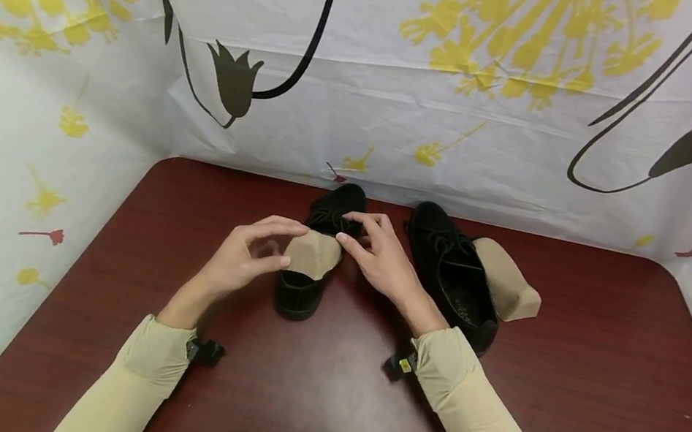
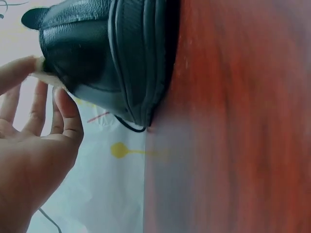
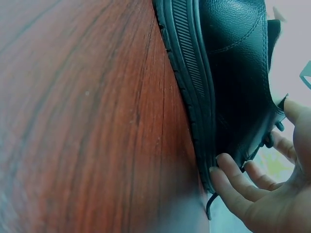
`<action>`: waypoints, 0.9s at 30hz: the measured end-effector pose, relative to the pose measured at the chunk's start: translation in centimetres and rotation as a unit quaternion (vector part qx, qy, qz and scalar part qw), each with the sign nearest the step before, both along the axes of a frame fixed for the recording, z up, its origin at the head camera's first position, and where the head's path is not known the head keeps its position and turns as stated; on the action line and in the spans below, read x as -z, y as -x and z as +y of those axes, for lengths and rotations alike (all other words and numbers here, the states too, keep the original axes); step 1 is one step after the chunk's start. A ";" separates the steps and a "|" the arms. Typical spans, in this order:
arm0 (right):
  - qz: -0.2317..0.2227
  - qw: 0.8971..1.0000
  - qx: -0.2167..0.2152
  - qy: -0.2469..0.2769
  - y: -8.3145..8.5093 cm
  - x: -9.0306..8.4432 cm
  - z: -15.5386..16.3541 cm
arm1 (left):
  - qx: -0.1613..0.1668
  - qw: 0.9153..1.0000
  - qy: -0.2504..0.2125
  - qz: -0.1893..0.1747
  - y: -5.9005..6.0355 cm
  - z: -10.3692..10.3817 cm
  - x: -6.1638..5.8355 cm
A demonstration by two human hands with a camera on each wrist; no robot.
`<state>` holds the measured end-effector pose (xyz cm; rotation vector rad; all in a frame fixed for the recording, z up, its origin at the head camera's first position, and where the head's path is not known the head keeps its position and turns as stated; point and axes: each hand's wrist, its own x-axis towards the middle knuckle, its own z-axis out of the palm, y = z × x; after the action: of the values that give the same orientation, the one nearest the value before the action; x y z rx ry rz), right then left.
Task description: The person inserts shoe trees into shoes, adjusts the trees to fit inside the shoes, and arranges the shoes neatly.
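Note:
A black lace-up shoe [image 1: 297, 301] stands upright on the table, toe toward the back. A beige shoe insert [image 1: 314, 254] sits in its opening, its rear part sticking up above the collar. My left hand [image 1: 237, 256] holds the insert's left edge between thumb and fingers; in the left wrist view the fingertips meet a thin pale edge beside the collar. From the other side, my right hand [image 1: 382, 262] grips the shoe near the laces. The right wrist view puts its thumb at the opening's edge and its fingertips [image 3: 223, 160] against the shoe's side.
A second black lace-up shoe [image 1: 433, 232] stands to the right, its opening uncovered. Another beige insert [image 1: 506, 279] lies against its right side. The dark red wooden table [image 1: 319, 404] ends at a white patterned sheet [image 1: 365, 78] behind the shoes.

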<state>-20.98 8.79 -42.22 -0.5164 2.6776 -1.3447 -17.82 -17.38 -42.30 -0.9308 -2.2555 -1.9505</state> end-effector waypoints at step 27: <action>0.001 1.000 0.007 0.002 0.2 0.3 -0.1 | -0.039 0.998 0.040 0.022 0.7 0.4 0.1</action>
<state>-21.15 8.66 -42.49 -0.4998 2.6869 -1.3537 -18.50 -16.97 -42.35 -0.8694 -2.3246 -1.8016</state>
